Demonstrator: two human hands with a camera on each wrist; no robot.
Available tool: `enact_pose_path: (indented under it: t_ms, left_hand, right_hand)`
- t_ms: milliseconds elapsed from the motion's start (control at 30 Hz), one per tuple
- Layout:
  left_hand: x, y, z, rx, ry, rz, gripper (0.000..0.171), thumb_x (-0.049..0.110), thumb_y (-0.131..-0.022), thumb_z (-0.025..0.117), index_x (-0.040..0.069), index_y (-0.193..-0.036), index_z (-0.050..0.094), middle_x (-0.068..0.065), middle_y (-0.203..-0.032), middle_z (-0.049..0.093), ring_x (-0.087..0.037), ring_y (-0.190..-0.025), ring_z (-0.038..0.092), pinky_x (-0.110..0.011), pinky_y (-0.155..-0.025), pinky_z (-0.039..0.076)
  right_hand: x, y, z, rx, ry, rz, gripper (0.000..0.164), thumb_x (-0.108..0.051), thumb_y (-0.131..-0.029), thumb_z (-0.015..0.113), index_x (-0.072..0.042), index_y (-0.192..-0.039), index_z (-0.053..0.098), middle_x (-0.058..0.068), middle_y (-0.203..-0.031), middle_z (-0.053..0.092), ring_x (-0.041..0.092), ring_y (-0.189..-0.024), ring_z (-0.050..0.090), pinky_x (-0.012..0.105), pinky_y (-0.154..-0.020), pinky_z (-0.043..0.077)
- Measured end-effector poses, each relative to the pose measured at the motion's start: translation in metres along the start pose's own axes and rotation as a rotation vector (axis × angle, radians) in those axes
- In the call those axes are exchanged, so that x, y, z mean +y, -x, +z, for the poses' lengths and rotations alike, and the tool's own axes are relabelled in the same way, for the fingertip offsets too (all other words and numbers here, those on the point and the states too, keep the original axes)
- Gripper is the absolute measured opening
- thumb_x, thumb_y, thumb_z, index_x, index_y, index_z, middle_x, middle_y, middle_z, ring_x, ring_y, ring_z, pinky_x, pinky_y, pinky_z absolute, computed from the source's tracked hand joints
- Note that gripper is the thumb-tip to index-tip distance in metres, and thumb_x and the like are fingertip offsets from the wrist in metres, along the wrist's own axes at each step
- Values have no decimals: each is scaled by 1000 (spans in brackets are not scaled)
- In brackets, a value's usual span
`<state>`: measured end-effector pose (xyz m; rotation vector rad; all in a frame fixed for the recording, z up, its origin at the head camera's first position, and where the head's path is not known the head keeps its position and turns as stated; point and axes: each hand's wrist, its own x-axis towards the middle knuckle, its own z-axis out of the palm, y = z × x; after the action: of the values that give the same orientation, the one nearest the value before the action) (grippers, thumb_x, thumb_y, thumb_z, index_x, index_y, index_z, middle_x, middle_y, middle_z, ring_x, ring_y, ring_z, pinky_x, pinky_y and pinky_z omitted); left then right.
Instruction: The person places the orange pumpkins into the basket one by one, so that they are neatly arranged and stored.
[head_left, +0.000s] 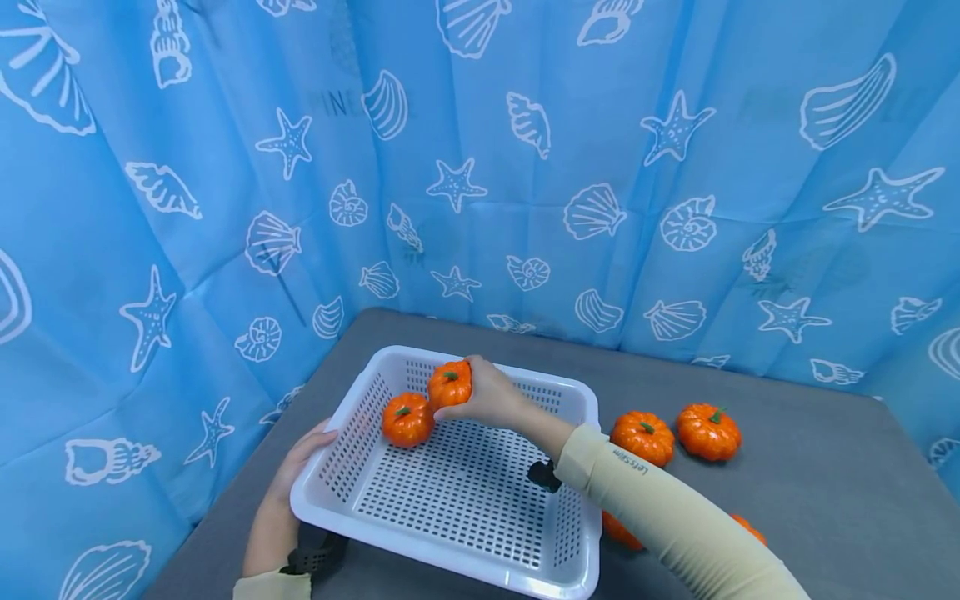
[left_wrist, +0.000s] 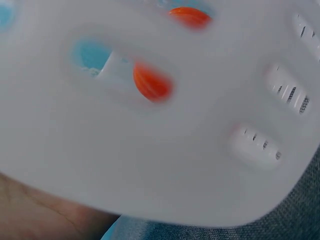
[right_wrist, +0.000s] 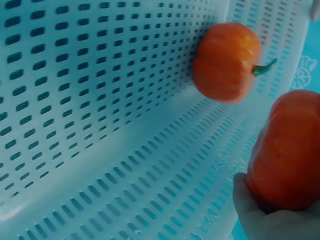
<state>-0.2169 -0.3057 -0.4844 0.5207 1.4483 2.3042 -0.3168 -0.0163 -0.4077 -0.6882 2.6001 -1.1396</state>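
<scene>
A white perforated plastic basket (head_left: 450,546) sits on the grey table. My left hand (head_left: 296,467) grips its left rim; in the left wrist view the basket wall (left_wrist: 125,150) fills most of the picture and hides the fingers. Over the basket's far left part, my right hand (head_left: 491,396) holds a small orange pumpkin (head_left: 450,383) with a green stem. The right wrist view shows the fingers (right_wrist: 245,202) against this pumpkin (right_wrist: 287,155). Another orange pumpkin (head_left: 408,421) rests in the basket's left end, beside the held one.
Right of the basket, two more pumpkins, a nearer one (head_left: 642,437) and a farther one (head_left: 709,432), stand on the table (head_left: 825,467). Parts of others (head_left: 621,531) show around the right sleeve (head_left: 667,508). A blue seashell curtain (head_left: 480,233) hangs behind and left.
</scene>
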Motion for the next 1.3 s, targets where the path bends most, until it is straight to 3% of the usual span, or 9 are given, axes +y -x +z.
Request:
enact_pose_path:
  t_ms: [233, 367, 533, 700, 1000, 1300]
  left_hand:
    - [-1, -1, 1, -3, 17, 9, 48, 14, -103, 8, 15, -151, 8, -10, -133, 44, -26, -118, 49, -46, -95, 43]
    - [-2, -1, 0, 2, 23, 3, 48, 14, -103, 8, 16, -151, 8, -10, -134, 42, -27, -119, 47, -47, -96, 42]
    - [-3, -1, 0, 29, -5, -1, 48, 15, -103, 9, 15, -151, 9, -8, -133, 44, -25, -117, 49, -47, -95, 43]
    - [-2, 0, 0, 27, -6, -8, 48, 15, -103, 10, 15, -151, 6, -8, -134, 43, -26, -118, 48, -47, -96, 42]
    - [-3, -1, -1, 21, -35, 12, 48, 15, -103, 9, 14, -151, 7, -8, -133, 45, -25, -116, 50, -47, -94, 44]
    - [-3, -1, 0, -5, 3, 20, 48, 13, -103, 7, 13, -151, 8, -10, -133, 44, -26, -116, 50, -47, -94, 45]
  right_hand:
    - [5, -1, 8, -65, 21, -46, 78, -28, -67, 86, -8, -129, 43, 4, -114, 59, 17, -96, 58, 35, -86, 51]
    - [9, -2, 13, -86, 82, 9, 82, -30, -65, 87, -7, -130, 42, 6, -116, 58, 18, -98, 57, 36, -90, 49]
    - [10, 0, 16, -131, 197, 103, 76, -33, -63, 88, -4, -120, 47, 6, -102, 59, 17, -85, 57, 34, -81, 52]
    - [12, 0, 20, -156, 278, 143, 72, -36, -64, 87, -5, -116, 48, 4, -94, 56, 17, -79, 54, 31, -75, 51]
    - [14, -3, 26, -150, 329, 168, 78, -37, -62, 88, -6, -121, 46, 4, -99, 55, 16, -83, 54, 32, -79, 51]
    - [15, -5, 31, -148, 381, 183, 88, -42, -61, 87, -2, -126, 44, 7, -107, 55, 17, -87, 54, 35, -87, 51]
